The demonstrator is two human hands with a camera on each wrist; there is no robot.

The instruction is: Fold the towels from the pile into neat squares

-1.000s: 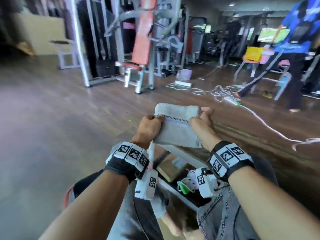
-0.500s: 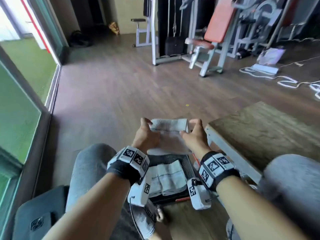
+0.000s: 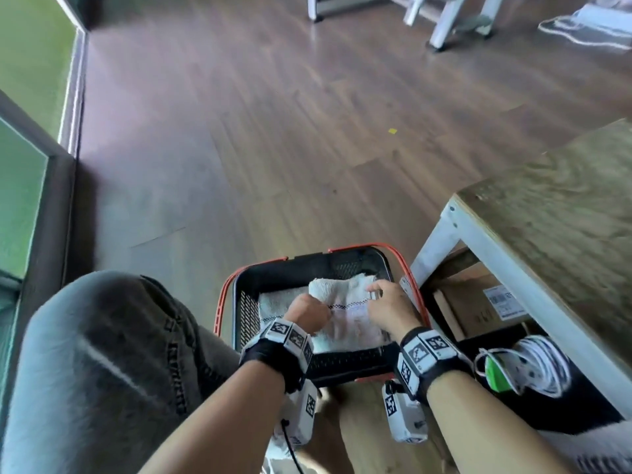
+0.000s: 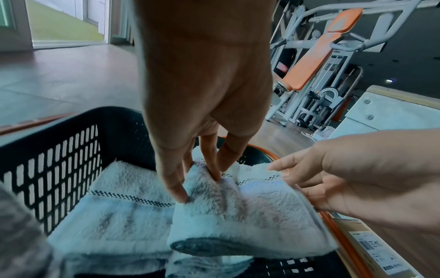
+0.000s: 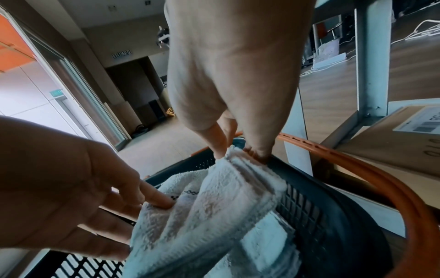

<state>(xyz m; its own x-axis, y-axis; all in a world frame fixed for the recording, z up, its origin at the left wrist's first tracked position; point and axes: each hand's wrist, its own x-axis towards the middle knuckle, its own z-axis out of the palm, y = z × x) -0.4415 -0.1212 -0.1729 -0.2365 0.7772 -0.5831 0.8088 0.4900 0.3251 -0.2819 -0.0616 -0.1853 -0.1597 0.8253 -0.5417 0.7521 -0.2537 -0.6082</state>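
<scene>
A folded white towel (image 3: 345,313) with a dark stitched stripe is held low inside a black mesh basket (image 3: 246,313) with orange handles. It lies partly on another folded towel (image 4: 119,206) in the basket. My left hand (image 3: 318,313) pinches the held towel's left edge (image 4: 204,186). My right hand (image 3: 374,292) pinches its far right corner between thumb and fingers (image 5: 238,154), close to the basket's right wall (image 5: 309,206). The towel (image 5: 226,206) sags between the two hands.
The basket stands on the wood floor between my knees. A wooden-topped table with a white frame (image 3: 455,234) is close on the right, over a cardboard box (image 3: 478,309) and a coiled white cable (image 3: 540,367). My jeans-clad left knee (image 3: 102,336) is on the left, beside a glass wall (image 3: 20,186).
Both hands have brought the folded towel down from chest height into the basket, onto the towel lying there. My head has turned left and tipped down.
</scene>
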